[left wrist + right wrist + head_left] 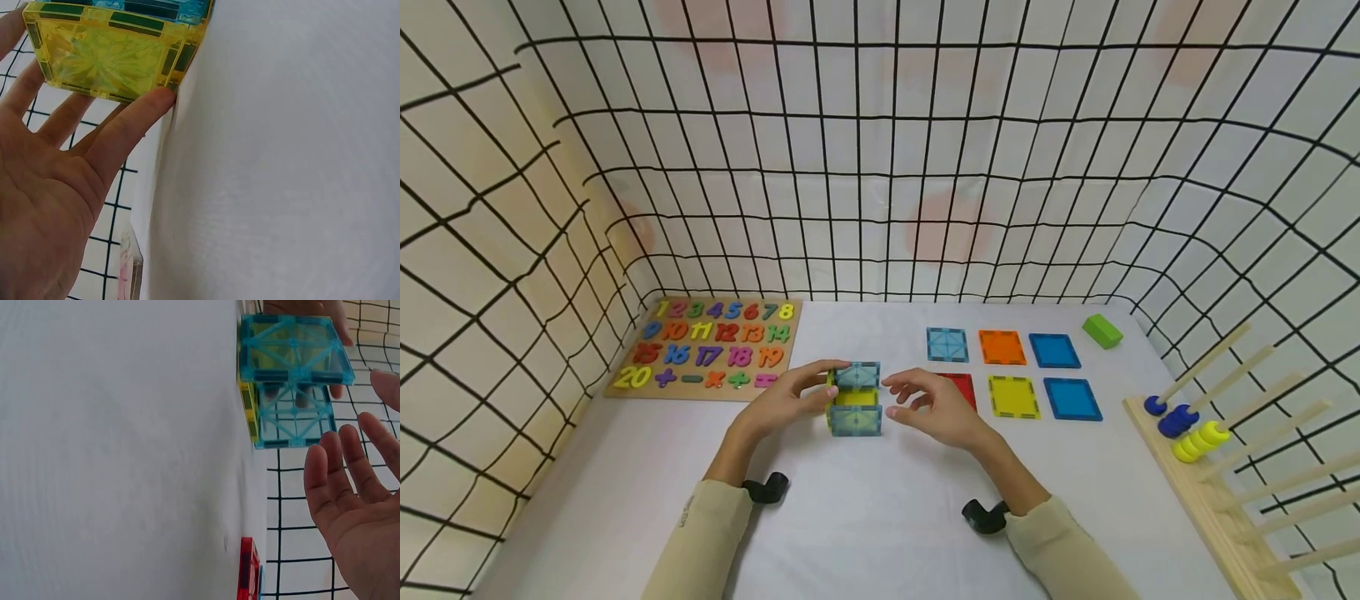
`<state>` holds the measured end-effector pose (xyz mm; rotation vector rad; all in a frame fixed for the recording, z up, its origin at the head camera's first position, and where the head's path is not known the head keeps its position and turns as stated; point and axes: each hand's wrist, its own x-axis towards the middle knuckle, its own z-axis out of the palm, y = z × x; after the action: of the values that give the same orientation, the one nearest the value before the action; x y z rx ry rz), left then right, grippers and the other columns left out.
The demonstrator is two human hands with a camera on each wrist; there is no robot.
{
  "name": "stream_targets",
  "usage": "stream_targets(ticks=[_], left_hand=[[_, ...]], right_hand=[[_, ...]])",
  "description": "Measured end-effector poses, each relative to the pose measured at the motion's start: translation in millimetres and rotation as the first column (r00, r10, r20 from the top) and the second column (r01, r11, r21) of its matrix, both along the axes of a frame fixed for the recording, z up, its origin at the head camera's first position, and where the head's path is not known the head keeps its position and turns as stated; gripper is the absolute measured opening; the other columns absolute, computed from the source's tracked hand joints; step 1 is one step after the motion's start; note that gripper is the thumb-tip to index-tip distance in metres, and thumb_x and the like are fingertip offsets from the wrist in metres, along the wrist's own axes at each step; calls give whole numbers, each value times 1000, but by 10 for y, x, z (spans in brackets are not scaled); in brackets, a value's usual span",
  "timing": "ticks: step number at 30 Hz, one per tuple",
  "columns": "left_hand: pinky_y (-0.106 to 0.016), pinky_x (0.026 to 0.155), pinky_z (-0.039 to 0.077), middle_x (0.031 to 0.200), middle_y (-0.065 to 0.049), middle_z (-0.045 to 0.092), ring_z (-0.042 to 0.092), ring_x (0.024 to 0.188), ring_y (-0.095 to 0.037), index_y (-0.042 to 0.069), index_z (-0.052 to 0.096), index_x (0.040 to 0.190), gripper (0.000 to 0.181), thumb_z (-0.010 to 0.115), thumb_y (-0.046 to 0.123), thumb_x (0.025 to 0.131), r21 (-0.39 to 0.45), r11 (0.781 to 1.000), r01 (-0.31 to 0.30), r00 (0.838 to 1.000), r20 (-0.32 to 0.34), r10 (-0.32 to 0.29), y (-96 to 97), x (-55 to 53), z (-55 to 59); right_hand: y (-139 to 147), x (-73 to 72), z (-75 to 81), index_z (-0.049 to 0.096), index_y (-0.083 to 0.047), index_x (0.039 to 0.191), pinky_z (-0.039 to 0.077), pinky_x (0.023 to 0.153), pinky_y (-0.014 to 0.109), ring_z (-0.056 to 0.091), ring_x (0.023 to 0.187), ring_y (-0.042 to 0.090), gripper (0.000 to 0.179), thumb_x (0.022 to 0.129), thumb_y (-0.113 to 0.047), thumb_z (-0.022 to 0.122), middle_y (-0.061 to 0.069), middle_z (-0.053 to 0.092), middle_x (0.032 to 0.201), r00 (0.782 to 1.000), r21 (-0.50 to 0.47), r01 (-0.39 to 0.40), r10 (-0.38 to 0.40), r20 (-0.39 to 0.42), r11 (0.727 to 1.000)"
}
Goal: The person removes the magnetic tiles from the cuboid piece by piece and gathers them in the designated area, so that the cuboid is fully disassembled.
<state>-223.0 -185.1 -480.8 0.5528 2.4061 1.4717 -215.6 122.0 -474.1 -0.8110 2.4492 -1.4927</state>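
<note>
A small box-like form of see-through magnetic tiles stands on the white table. A yellow tile [856, 398] is its floor, with a light blue tile [856, 422] upright on the near side and another light blue tile [859, 376] on the far side. At its left end stands a yellow tile [103, 56]. My left hand [784, 402] holds this end between thumb and fingers. Just off the right end, my right hand [942, 408] hovers, its fingers loosely bent and holding nothing; the right wrist view shows a gap between fingertips and tiles.
Right of the hands lie a red tile [961, 388], partly hidden, and light blue [947, 344], orange [1002, 347], yellow [1013, 396] and blue tiles [1072, 398]. A green block [1102, 331], a number board [700, 385] and a wooden peg rack [1206, 492] stand around. Black grid [891, 175] surrounds the table.
</note>
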Motion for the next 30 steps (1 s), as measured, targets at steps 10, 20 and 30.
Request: stream_targets(ticks=[10, 20, 30], left_hand=[[-78, 113, 29, 156, 9, 50, 37, 149, -45, 40, 54, 146, 47, 63, 44, 100, 13, 1000, 13, 1000, -12, -13, -5, 1, -22], [-78, 114, 30, 155, 10, 50, 39, 149, -43, 40, 54, 147, 47, 62, 45, 101, 12, 999, 30, 999, -37, -29, 1, -7, -8], [-76, 115, 30, 153, 9, 53, 41, 147, -43, 35, 56, 145, 46, 65, 40, 100, 24, 999, 24, 999, -43, -23, 12, -17, 7]], right_hand=[[-161, 54, -13, 66, -9, 133, 59, 92, 35, 62, 109, 22, 42, 95, -25, 76, 12, 68, 127, 997, -7, -77, 77, 8, 997], [-361, 89, -5, 69, -19, 130, 57, 91, 33, 59, 111, 18, 35, 96, -29, 74, -4, 68, 124, 993, 32, -114, 114, 11, 993], [-497, 100, -43, 69, -19, 131, 53, 78, 23, 57, 103, 18, 34, 98, -28, 71, 1, 67, 125, 991, 53, -135, 136, -3, 989]])
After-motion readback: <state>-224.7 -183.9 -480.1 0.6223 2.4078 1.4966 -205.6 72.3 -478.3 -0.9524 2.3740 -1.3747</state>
